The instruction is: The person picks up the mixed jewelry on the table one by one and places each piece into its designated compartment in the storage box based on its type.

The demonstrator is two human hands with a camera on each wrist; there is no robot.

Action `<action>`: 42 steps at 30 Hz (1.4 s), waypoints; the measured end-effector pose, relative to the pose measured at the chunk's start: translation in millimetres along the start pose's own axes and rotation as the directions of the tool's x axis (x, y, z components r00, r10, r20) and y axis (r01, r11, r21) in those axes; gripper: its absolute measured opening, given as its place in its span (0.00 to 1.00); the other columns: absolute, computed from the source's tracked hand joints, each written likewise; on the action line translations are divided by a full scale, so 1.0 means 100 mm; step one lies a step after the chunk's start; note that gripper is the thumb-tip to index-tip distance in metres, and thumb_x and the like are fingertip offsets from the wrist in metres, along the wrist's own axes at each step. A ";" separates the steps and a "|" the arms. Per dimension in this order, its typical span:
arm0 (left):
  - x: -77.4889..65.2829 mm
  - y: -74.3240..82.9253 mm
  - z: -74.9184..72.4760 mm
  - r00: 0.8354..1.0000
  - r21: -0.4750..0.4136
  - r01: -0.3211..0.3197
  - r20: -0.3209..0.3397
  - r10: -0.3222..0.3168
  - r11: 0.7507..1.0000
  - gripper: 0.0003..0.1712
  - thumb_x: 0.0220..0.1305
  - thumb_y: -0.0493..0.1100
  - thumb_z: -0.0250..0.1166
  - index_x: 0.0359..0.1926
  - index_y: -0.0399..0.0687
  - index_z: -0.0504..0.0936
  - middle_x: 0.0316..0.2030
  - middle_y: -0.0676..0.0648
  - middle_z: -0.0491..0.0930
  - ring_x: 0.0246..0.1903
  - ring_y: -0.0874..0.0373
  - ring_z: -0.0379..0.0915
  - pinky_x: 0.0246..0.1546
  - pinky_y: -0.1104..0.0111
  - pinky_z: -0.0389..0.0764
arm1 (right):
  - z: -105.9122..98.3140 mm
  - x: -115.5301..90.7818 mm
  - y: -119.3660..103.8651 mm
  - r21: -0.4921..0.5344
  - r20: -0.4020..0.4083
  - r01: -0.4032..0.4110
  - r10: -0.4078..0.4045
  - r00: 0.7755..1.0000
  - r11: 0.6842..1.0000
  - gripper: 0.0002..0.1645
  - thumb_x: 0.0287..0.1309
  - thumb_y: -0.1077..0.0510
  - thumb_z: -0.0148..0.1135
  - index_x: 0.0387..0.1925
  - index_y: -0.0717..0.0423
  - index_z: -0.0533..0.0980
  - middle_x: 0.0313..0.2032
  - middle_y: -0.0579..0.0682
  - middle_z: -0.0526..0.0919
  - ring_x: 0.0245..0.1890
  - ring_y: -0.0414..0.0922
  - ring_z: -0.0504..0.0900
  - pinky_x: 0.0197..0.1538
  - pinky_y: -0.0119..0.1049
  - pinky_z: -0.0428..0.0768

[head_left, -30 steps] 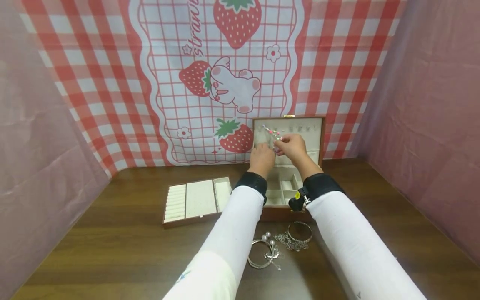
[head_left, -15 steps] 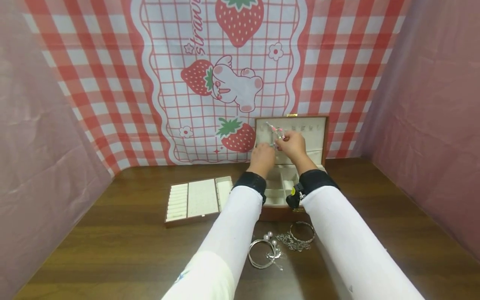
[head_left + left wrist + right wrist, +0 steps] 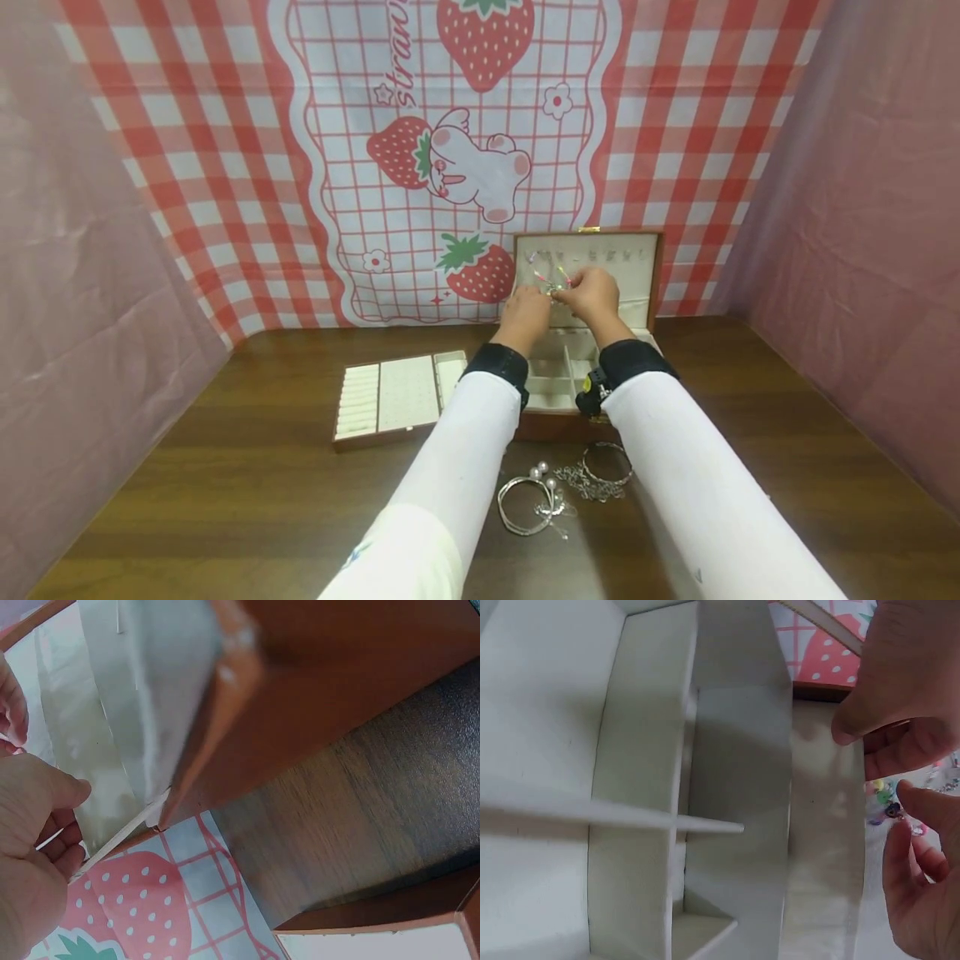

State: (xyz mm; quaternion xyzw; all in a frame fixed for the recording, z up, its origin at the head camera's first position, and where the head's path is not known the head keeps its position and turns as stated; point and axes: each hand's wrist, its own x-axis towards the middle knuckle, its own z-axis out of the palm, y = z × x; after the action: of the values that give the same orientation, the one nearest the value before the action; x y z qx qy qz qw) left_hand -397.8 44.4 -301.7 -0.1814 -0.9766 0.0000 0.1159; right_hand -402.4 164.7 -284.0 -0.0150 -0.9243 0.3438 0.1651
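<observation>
A jewelry box (image 3: 551,429) stands with its lid (image 3: 656,279) raised at the back of the table. My right hand (image 3: 596,298) pinches a colourful beaded bracelet (image 3: 889,796) between thumb and fingertips in front of the lid. Close on its left, my left hand (image 3: 527,315) is at the lid's fabric pocket (image 3: 826,825). In the right wrist view the left thumb lies on the pocket's face, with the fingers curled at its edge; the left wrist view shows that hand (image 3: 34,847) beside the strap (image 3: 124,834) joining lid and box.
A removable tray (image 3: 408,392) with ring rolls lies left of the box. In front are silver bangles (image 3: 512,521), pearl pieces (image 3: 543,469), a chain (image 3: 592,487) and another bangle (image 3: 606,446). Checked cloth (image 3: 480,167) hangs behind. Dividers (image 3: 686,780) split the box's inside.
The right hand has lowered slightly beside the left hand, bringing the bracelet down toward the lid pocket. The left hand stays at the pocket. The view has shifted a little.
</observation>
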 end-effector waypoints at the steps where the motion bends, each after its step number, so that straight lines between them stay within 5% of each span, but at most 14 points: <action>1: 0.00 0.00 0.00 1.000 -0.006 0.002 -0.001 -0.002 1.000 0.17 0.72 0.40 0.53 0.55 0.49 0.81 0.54 0.47 0.76 0.56 0.52 0.68 0.57 0.63 0.73 | 0.00 -0.01 0.00 0.027 -0.004 -0.012 0.012 1.000 1.000 0.16 0.51 0.55 0.72 0.30 0.64 0.79 0.28 0.57 0.84 0.29 0.51 0.84 0.35 0.37 0.79; 6: -0.01 -0.01 0.00 1.000 -0.027 0.010 0.016 -0.009 1.000 0.16 0.70 0.39 0.56 0.55 0.49 0.81 0.56 0.47 0.74 0.57 0.51 0.67 0.56 0.63 0.74 | 0.04 0.02 0.00 0.161 0.049 -0.033 0.026 0.998 0.986 0.17 0.51 0.61 0.70 0.41 0.70 0.81 0.36 0.61 0.86 0.37 0.51 0.84 0.42 0.36 0.82; 10: 0.00 -0.02 0.01 1.000 -0.043 0.011 0.028 -0.010 0.999 0.18 0.69 0.39 0.58 0.57 0.51 0.80 0.58 0.47 0.74 0.57 0.51 0.67 0.56 0.63 0.74 | 0.17 0.22 0.14 0.076 0.137 0.050 -0.060 0.989 0.996 0.16 0.53 0.61 0.67 0.42 0.67 0.83 0.41 0.61 0.86 0.44 0.56 0.82 0.49 0.45 0.81; 14: 0.00 -0.03 0.00 1.000 -0.033 -0.002 0.026 0.002 0.999 0.18 0.68 0.40 0.58 0.57 0.50 0.81 0.63 0.47 0.71 0.58 0.51 0.67 0.57 0.62 0.74 | 0.33 0.49 0.37 -0.091 0.205 0.211 -0.189 0.960 0.973 0.12 0.48 0.59 0.66 0.36 0.58 0.86 0.37 0.54 0.87 0.41 0.55 0.83 0.45 0.44 0.82; 21: -0.03 -0.04 -0.01 0.999 0.001 -0.020 0.035 0.020 1.000 0.15 0.69 0.40 0.59 0.54 0.50 0.83 0.62 0.48 0.72 0.59 0.51 0.67 0.57 0.62 0.74 | 0.12 0.18 0.08 -0.166 0.297 0.244 -0.188 0.936 0.955 0.18 0.44 0.67 0.58 0.39 0.68 0.83 0.41 0.62 0.85 0.45 0.60 0.81 0.50 0.50 0.80; 28: -0.03 -0.04 -0.06 0.995 -0.090 -0.074 0.055 0.079 0.993 0.19 0.67 0.38 0.59 0.58 0.45 0.78 0.61 0.43 0.72 0.60 0.49 0.66 0.59 0.62 0.73 | -0.03 0.02 0.03 -0.138 0.324 0.222 -0.168 0.931 0.965 0.22 0.57 0.66 0.51 0.51 0.71 0.78 0.51 0.66 0.80 0.54 0.62 0.76 0.56 0.50 0.77; 33: -0.11 -0.15 -0.22 0.995 -0.346 -0.086 0.016 0.098 0.934 0.24 0.62 0.36 0.62 0.60 0.42 0.77 0.57 0.44 0.77 0.58 0.52 0.71 0.59 0.67 0.73 | -0.21 -0.04 0.04 -0.083 0.321 0.246 -0.208 0.924 0.966 0.21 0.60 0.67 0.51 0.53 0.73 0.76 0.51 0.69 0.79 0.53 0.64 0.76 0.55 0.54 0.77; 39: -0.30 -0.31 -0.41 0.998 -0.484 0.032 -0.029 -0.053 0.875 0.17 0.58 0.38 0.64 0.49 0.45 0.84 0.44 0.47 0.83 0.44 0.54 0.77 0.46 0.67 0.79 | -0.56 -0.15 0.07 -0.019 0.318 0.253 -0.234 0.919 0.967 0.20 0.65 0.64 0.52 0.56 0.72 0.74 0.50 0.70 0.78 0.47 0.61 0.79 0.50 0.54 0.78; 42: -0.41 -0.38 -0.45 0.994 -0.570 0.094 0.008 -0.109 0.816 0.15 0.57 0.40 0.67 0.47 0.43 0.85 0.44 0.46 0.83 0.44 0.53 0.78 0.47 0.66 0.79 | -0.72 -0.21 0.11 -0.007 0.317 0.251 -0.236 0.919 0.968 0.21 0.66 0.62 0.53 0.57 0.71 0.73 0.49 0.68 0.79 0.43 0.59 0.81 0.48 0.53 0.79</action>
State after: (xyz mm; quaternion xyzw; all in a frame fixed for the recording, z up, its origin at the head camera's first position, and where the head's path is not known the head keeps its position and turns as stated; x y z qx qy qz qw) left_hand -364.4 -7.8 -265.7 -0.1554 -0.9387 -0.2999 0.0684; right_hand -360.8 215.7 -246.7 0.1509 -0.9413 0.2966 0.0573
